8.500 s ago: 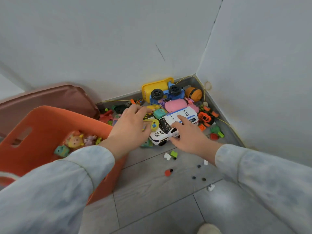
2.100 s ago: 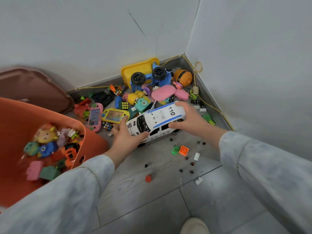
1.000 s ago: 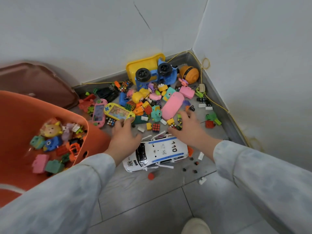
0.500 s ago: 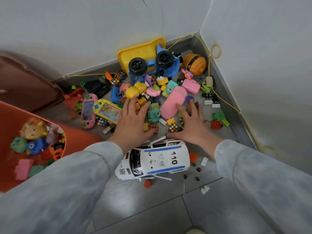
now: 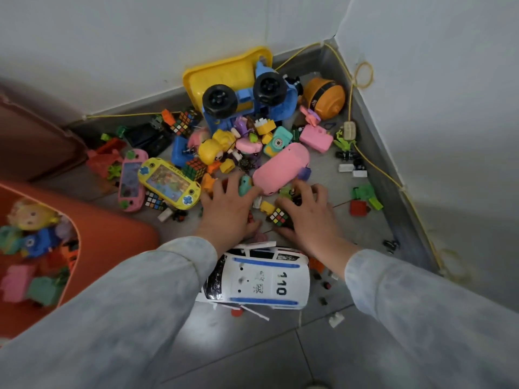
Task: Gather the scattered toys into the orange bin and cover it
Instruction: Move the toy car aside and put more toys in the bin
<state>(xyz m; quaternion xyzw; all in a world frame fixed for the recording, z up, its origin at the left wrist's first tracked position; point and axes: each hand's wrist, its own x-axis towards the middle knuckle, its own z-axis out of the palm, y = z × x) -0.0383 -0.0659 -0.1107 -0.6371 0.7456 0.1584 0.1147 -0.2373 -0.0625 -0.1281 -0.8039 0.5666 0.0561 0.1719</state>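
A pile of small toys fills the floor corner. My left hand (image 5: 229, 209) lies palm down, fingers spread, over small blocks beside a teal toy (image 5: 245, 185). My right hand (image 5: 307, 213) cups small pieces just right of a tiny puzzle cube (image 5: 278, 216), below the pink oval toy (image 5: 280, 168). Neither hand has visibly lifted anything. The white police car (image 5: 261, 282) rests on the floor under my wrists. The orange bin (image 5: 112, 231) sits at the left, holding several toys.
A yellow and blue truck (image 5: 241, 91) and an orange ball toy (image 5: 325, 98) lie against the back wall. Yellow (image 5: 170, 182) and pink (image 5: 130, 181) handheld games lie left of my hands. A brown lid (image 5: 36, 141) leans at far left. Small bits dot the floor at right.
The police car was set down on the floor and both hands left it. They reached forward into the small toys beyond it, fingers curling inward.
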